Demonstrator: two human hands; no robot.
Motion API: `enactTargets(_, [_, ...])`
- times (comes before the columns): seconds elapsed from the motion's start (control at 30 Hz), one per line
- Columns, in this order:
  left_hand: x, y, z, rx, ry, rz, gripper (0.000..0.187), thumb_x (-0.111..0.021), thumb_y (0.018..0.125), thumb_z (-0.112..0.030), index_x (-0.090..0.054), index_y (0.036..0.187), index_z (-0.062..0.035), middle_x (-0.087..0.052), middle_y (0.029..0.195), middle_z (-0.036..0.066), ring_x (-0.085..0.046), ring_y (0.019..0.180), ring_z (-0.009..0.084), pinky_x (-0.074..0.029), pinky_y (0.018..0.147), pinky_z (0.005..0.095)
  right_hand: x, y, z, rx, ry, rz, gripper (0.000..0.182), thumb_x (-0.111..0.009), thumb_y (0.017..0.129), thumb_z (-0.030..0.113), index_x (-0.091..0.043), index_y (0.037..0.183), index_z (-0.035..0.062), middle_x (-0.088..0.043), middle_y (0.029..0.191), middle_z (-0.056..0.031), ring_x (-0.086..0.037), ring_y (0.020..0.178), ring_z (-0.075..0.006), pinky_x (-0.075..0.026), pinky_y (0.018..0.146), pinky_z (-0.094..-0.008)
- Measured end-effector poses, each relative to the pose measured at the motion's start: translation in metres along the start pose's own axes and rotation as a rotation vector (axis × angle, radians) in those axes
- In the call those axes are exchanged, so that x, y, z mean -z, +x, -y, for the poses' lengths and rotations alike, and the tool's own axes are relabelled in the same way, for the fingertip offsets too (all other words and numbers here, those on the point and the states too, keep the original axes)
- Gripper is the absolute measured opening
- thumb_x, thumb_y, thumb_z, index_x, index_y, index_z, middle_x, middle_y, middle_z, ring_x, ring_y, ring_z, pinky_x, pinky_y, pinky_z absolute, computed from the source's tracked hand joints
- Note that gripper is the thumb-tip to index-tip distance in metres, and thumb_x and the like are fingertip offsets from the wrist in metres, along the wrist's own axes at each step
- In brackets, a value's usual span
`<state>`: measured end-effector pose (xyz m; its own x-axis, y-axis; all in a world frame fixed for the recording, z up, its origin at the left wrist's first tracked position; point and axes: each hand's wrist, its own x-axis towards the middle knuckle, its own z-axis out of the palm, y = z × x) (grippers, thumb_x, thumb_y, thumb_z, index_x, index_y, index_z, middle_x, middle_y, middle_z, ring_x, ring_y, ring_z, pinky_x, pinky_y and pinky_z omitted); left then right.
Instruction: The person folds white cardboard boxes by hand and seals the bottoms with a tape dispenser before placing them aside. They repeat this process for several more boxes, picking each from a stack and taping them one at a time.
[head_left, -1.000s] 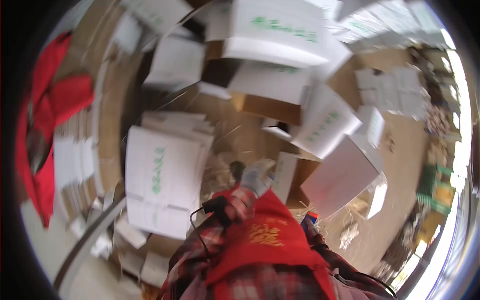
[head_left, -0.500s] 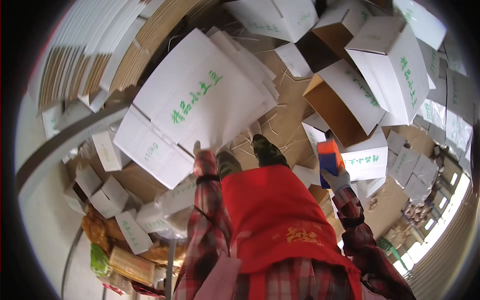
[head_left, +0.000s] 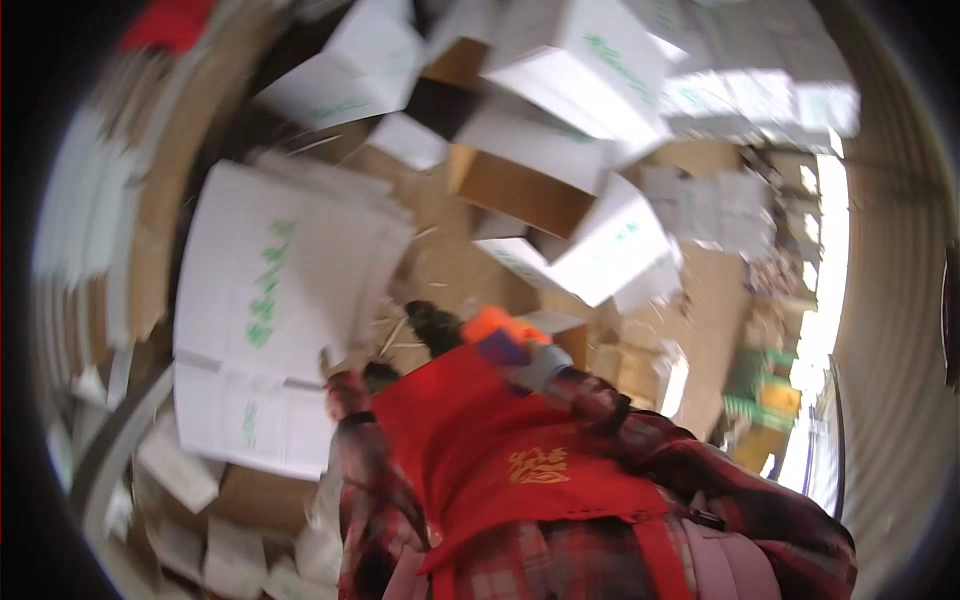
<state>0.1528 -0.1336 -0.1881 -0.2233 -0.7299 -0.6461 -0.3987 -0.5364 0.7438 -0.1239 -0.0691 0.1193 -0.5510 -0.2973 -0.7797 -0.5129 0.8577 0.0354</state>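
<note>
The flattened white cartons [head_left: 235,320], printed with green characters, stand as a fanned stack at the left. My left hand [head_left: 347,395] is closed at their right edge, its thumb near the front face; blur hides the other fingers. In front of the red apron [head_left: 440,415] my right hand [head_left: 540,368], in a pale glove, grips an orange-and-blue hand tool [head_left: 503,328]. Motion smears the tool, and its exact kind cannot be made out.
Opened white boxes [head_left: 560,145] with brown insides lie beyond the tool. A tall stack of folded cardboard [head_left: 75,220] and a curved grey rail [head_left: 110,440] are at the left. Smaller white boxes [head_left: 235,555] sit at the lower left, and green-and-yellow items [head_left: 765,390] at the right.
The view has swung round, shifting the boxes leftward. My right hand has brought the orange-and-blue tool inward, closer to the apron. My left hand stays at the cartons' edge.
</note>
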Motion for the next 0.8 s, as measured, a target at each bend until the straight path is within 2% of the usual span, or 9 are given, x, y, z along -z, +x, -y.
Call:
enactTargets(0.07, [0.015,-0.007,-0.062,0.294,0.145,-0.234,0.036,-0.045,0.087,-0.035,-0.049,0.113,-0.0108,-0.055,0.060,0.000,-0.048,0.048,0.0143,-0.041,0.046,0.0285,0.007,-0.025,0.012,-0.047,0.115,0.122,0.062,-0.067,0.068,0.048,-0.053,0.110,0.0050,-0.062,0.091,-0.0128,-0.061,0.086,-0.0246,-0.047,0.074,-0.0333])
enactTargets(0.17, [0.023,0.021,-0.026,0.519,-0.729,-0.482,0.034,-0.062,0.074,-0.049,-0.065,0.080,-0.0158,-0.046,0.053,0.000,-0.042,0.043,0.0117,-0.035,0.040,0.0277,-0.003,-0.036,-0.002,-0.125,0.191,0.205,0.058,-0.066,0.068,0.047,-0.054,0.106,0.0043,-0.061,0.094,-0.0152,-0.060,0.090,-0.0268,-0.045,0.076,-0.0363])
enactTargets(0.33, [-0.012,0.018,-0.138,0.925,-1.684,-0.629,0.046,-0.065,0.075,-0.045,-0.054,0.101,-0.0085,-0.054,0.085,0.004,-0.051,0.083,0.0207,-0.040,0.081,0.0421,-0.003,-0.045,-0.014,-0.159,0.331,0.146,0.059,-0.066,0.068,0.050,-0.054,0.105,0.0045,-0.061,0.093,-0.0152,-0.060,0.089,-0.0283,-0.045,0.076,-0.0357])
enactTargets(0.4, [0.013,-0.007,-0.170,0.764,-1.763,-0.460,0.047,-0.063,0.076,-0.046,-0.052,0.099,-0.0068,-0.052,0.086,0.006,-0.052,0.095,0.0249,-0.036,0.093,0.0534,0.002,-0.051,-0.012,-0.162,0.389,0.091,0.060,-0.066,0.068,0.050,-0.054,0.105,0.0044,-0.061,0.094,-0.0159,-0.059,0.091,-0.0293,-0.045,0.078,-0.0362])
enactTargets(0.43, [0.028,-0.020,-0.171,0.553,-1.677,-0.321,0.047,-0.063,0.078,-0.042,-0.052,0.104,-0.0060,-0.055,0.099,0.008,-0.052,0.101,0.0264,-0.035,0.096,0.0528,-0.001,-0.050,-0.013,-0.157,0.398,0.037,0.060,-0.066,0.067,0.050,-0.055,0.104,0.0044,-0.061,0.094,-0.0160,-0.059,0.091,-0.0296,-0.045,0.078,-0.0364])
enactTargets(0.57, [0.100,-0.087,-0.172,0.222,-1.333,-0.362,0.042,-0.058,0.084,-0.027,-0.049,0.117,-0.0012,-0.051,0.119,0.018,-0.051,0.109,0.0268,-0.046,0.090,0.0444,0.021,-0.053,0.007,-0.159,0.494,-0.169,0.057,-0.068,0.067,0.047,-0.055,0.102,0.0037,-0.062,0.091,-0.0162,-0.059,0.091,-0.0314,-0.046,0.078,-0.0369])
enactTargets(0.63, [0.144,-0.124,-0.158,0.373,-1.387,-0.424,0.043,-0.052,0.087,-0.028,-0.049,0.117,0.0037,-0.054,0.114,0.021,-0.055,0.102,0.0277,-0.049,0.086,0.0363,0.031,-0.060,0.019,0.129,0.431,-0.436,0.058,-0.068,0.066,0.047,-0.054,0.101,0.0033,-0.061,0.086,-0.0154,-0.058,0.086,-0.0317,-0.045,0.077,-0.0382])
enactTargets(0.7, [0.159,-0.185,-0.168,0.193,-1.076,-0.034,0.044,-0.061,0.080,-0.023,-0.050,0.113,0.0053,-0.059,0.107,0.017,-0.058,0.100,0.0267,-0.050,0.087,0.0328,0.043,-0.072,0.034,0.426,0.394,-0.674,0.056,-0.069,0.065,0.045,-0.054,0.099,0.0033,-0.060,0.081,-0.0144,-0.058,0.081,-0.0319,-0.046,0.075,-0.0391])
enactTargets(0.8, [0.121,-0.228,-0.211,0.177,-1.069,-0.094,0.042,-0.049,0.087,-0.027,-0.051,0.113,0.0053,-0.059,0.109,0.017,-0.057,0.101,0.0267,-0.048,0.088,0.0356,0.058,-0.092,0.078,0.945,0.428,-0.898,0.045,-0.070,0.068,0.038,-0.055,0.094,0.0044,-0.058,0.074,-0.0119,-0.058,0.076,-0.0320,-0.047,0.070,-0.0393])
